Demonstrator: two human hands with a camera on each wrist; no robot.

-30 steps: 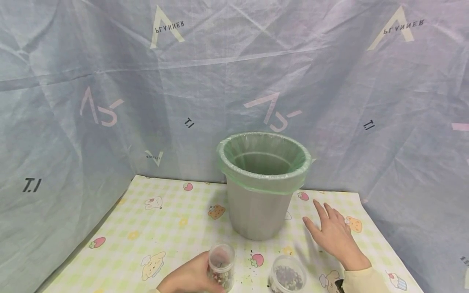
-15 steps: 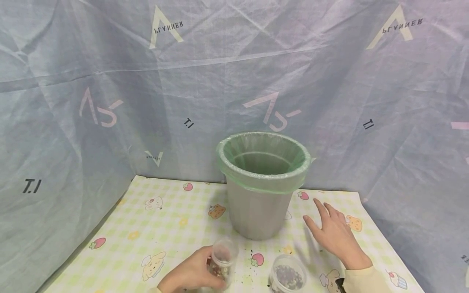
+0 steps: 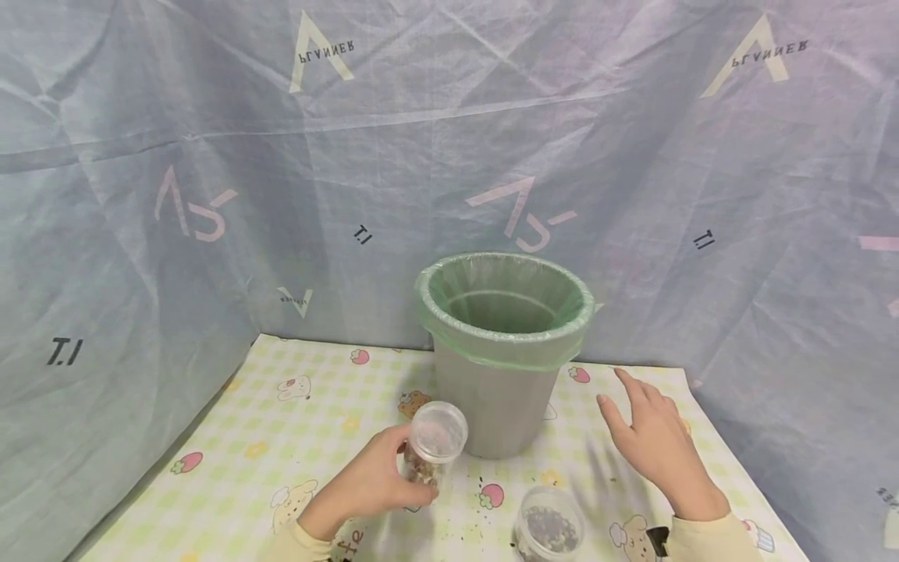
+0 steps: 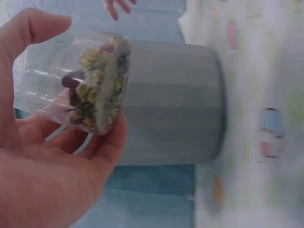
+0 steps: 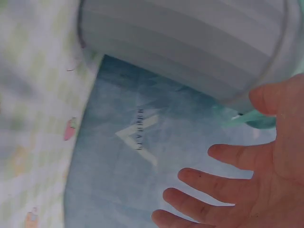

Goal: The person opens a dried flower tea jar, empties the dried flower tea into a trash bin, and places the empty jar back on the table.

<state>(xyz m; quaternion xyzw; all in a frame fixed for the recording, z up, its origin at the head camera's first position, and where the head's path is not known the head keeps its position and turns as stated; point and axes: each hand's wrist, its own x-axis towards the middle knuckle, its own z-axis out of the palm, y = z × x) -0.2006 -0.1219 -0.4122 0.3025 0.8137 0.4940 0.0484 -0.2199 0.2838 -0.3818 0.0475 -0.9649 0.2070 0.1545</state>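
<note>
My left hand [image 3: 375, 480] grips a clear plastic jar [image 3: 437, 441] in front of the trash can, holding it above the table. Dried flowers [image 4: 97, 85], yellowish with dark red bits, lie at the bottom of the jar in the left wrist view. The grey trash can [image 3: 492, 406], lined with a green bag [image 3: 506, 351], stands at the middle back. To its right, my right hand [image 3: 660, 449] hovers with fingers spread and nothing in them; the right wrist view shows its bare palm [image 5: 266, 190]. A second clear jar [image 3: 551, 523] with dark and pale bits sits near the front edge of view.
A checked tablecloth [image 3: 302, 437] with cartoon prints covers the table. Small dark crumbs [image 3: 485, 519] are scattered between the two jars. Grey-blue cloth [image 3: 393, 156] hangs behind and on both sides.
My left hand has lifted the jar up and forward, closer to the trash can. My right hand has shifted slightly to the right. The second jar has stayed put.
</note>
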